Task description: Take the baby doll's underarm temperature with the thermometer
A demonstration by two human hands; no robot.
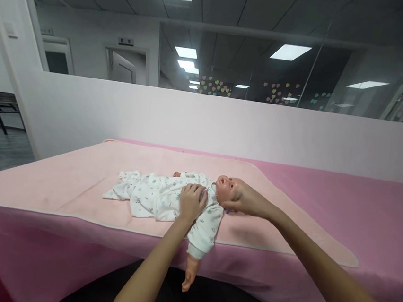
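A baby doll [161, 197] in a white printed outfit lies on its back on a peach-coloured pad [86, 197], its head to the right and legs to the left. My left hand [192, 201] rests on the doll's upper chest, thumb apart from the fingers. At the head end, my right hand [245, 199] is closed around the side and top of the doll's head, partly covering it. The doll's mouth and eyes show. Its near arm [192, 269] hangs over the front edge; only a bit of the far hand [177, 174] is visible.
Pink cloth [376, 220] covers the table under the pad and drapes over the front edge. Behind stands a low white wall [225, 127] with a glass window [252, 65] above. A dark-legged table [2, 108] is at the far left.
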